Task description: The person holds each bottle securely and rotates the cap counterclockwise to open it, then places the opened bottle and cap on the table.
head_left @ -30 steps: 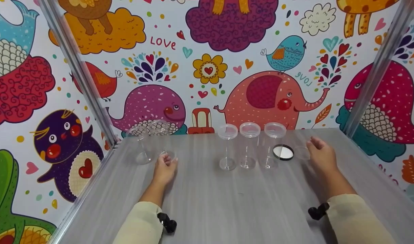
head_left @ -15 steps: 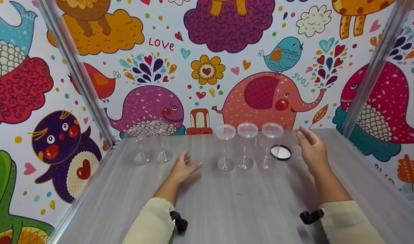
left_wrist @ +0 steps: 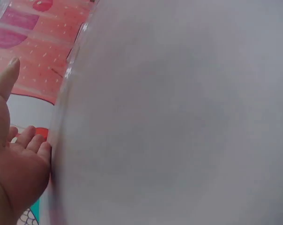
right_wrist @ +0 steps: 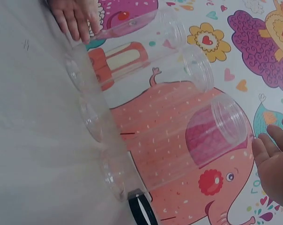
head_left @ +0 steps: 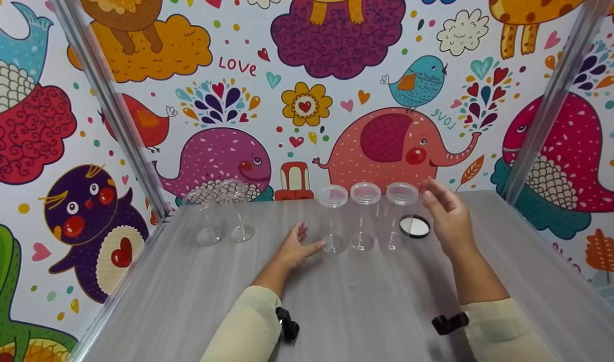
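Note:
Three clear plastic jars stand upright in a row: a left jar, a middle jar and a right jar. Beside the base of the left jar is my left hand, thumb and fingers spread; whether the thumb touches it I cannot tell. My right hand is held, fingers extended, just right of the right jar's top. In the right wrist view a small gap separates those fingers from the jar's rim. Both hands hold nothing.
Two more clear jars, one beside another, stand at the back left. A black-rimmed disc with a white face lies by the right jar's base. Behind the grey table rises a patterned wall, with metal posts at the corners.
My left hand has left the back-left jars and moved right to the row of three, its fingers spreading. My right hand has moved left and slightly up, towards the right jar.

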Motion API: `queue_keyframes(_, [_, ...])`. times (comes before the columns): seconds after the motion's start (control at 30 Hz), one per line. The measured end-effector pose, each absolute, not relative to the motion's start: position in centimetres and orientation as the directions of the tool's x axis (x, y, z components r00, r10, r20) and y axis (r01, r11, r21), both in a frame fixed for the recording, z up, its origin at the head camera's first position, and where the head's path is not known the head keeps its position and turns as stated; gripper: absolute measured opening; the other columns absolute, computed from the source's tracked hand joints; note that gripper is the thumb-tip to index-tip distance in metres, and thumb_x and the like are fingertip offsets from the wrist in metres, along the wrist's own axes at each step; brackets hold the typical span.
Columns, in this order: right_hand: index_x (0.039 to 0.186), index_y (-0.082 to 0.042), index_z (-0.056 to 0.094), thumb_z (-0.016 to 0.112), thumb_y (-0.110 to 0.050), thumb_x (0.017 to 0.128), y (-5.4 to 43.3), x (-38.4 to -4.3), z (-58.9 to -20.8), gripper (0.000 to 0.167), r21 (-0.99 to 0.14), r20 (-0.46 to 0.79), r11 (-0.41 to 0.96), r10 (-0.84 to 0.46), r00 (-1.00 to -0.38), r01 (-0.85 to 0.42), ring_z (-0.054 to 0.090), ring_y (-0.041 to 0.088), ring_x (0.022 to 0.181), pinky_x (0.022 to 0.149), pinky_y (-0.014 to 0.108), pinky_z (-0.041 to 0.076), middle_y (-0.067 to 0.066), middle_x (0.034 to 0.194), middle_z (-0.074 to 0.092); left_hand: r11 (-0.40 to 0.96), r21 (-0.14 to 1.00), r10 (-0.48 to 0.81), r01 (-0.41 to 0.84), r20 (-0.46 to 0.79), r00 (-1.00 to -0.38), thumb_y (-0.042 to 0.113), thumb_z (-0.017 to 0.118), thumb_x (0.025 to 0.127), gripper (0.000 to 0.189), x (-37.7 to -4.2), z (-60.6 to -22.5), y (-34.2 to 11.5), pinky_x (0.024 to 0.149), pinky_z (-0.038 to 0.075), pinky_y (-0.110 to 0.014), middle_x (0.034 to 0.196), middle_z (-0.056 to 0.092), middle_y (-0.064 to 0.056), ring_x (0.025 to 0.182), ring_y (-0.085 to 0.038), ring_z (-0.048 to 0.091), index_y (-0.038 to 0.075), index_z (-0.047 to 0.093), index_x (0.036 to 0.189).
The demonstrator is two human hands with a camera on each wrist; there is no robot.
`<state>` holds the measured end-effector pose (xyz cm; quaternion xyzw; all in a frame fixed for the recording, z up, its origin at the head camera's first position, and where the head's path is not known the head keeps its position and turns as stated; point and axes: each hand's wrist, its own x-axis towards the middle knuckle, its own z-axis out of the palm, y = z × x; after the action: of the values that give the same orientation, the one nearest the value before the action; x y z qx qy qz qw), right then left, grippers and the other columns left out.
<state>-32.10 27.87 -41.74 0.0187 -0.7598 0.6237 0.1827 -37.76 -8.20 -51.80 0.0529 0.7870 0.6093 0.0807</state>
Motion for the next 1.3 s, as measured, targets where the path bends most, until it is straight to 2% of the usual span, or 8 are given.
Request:
queue_keyframes(0.13, [0.164,-0.023,0.043,0.057,-0.055,0.107,27.0,-32.1,-41.6,0.067,-0.933,0.331,0.204,0.174,-0.927,-0.295,0.048,0.023,0.154,0.108,0.012,0.049,0.004,0.168,0.048,0.26,0.965,0.189,-0.032,-0.084,-0.978,0.044,0.087,0.09,0.106,-37.9,-51.7,-7.0,0.131,0.033,-0.057,0.175,0.035,-0.011,0.165,-0.034,0.031,0.013,0.024,0.169])
queue_keyframes(0.43, [0.162,-0.021,0.047,0.055,-0.053,0.109,25.5,-32.2,-41.4,0.063,-0.937,0.329,0.175,0.142,-0.934,-0.303,0.05,0.019,0.154,0.112,0.014,0.048,0.0,0.166,0.051,0.299,0.954,0.185,-0.012,-0.071,-0.98,0.049,0.09,0.085,0.111,-38.2,-51.6,-5.0,0.134,0.029,-0.054,0.176,0.034,-0.01,0.164,-0.033,0.032,0.015,0.026,0.169])
queue_keyframes(0.67, [0.159,-0.019,0.051,0.059,-0.054,0.107,24.2,-32.1,-41.4,0.063,-0.93,0.35,0.172,0.137,-0.927,-0.326,0.053,0.018,0.151,0.114,0.016,0.048,-0.003,0.161,0.056,0.3,0.954,0.202,0.024,-0.039,-0.979,0.044,0.086,0.091,0.1,-38.4,-51.7,-4.1,0.134,0.029,-0.054,0.174,0.037,-0.01,0.163,-0.033,0.034,0.013,0.03,0.167])
queue_keyframes(0.97, [0.155,-0.014,0.055,0.059,-0.044,0.11,23.3,-32.5,-41.7,0.055,-0.921,0.376,0.154,0.122,-0.918,-0.357,0.054,0.024,0.149,0.11,0.013,0.05,0.003,0.157,0.059,0.298,0.954,0.209,0.042,-0.023,-0.978,0.04,0.081,0.096,0.086,-38.6,-51.9,-4.6,0.132,0.033,-0.052,0.172,0.043,-0.008,0.162,-0.031,0.038,0.014,0.036,0.164])
queue_keyframes(1.3, [0.155,-0.013,0.054,0.057,-0.043,0.11,23.1,-32.9,-41.6,0.054,-0.921,0.379,0.146,0.113,-0.918,-0.362,0.053,0.028,0.15,0.109,0.013,0.05,0.006,0.158,0.058,0.22,0.973,0.154,0.065,0.031,-0.988,0.043,0.085,0.091,0.088,-38.8,-51.2,-6.4,0.13,0.037,-0.051,0.168,0.049,-0.008,0.159,-0.03,0.042,0.015,0.039,0.161])
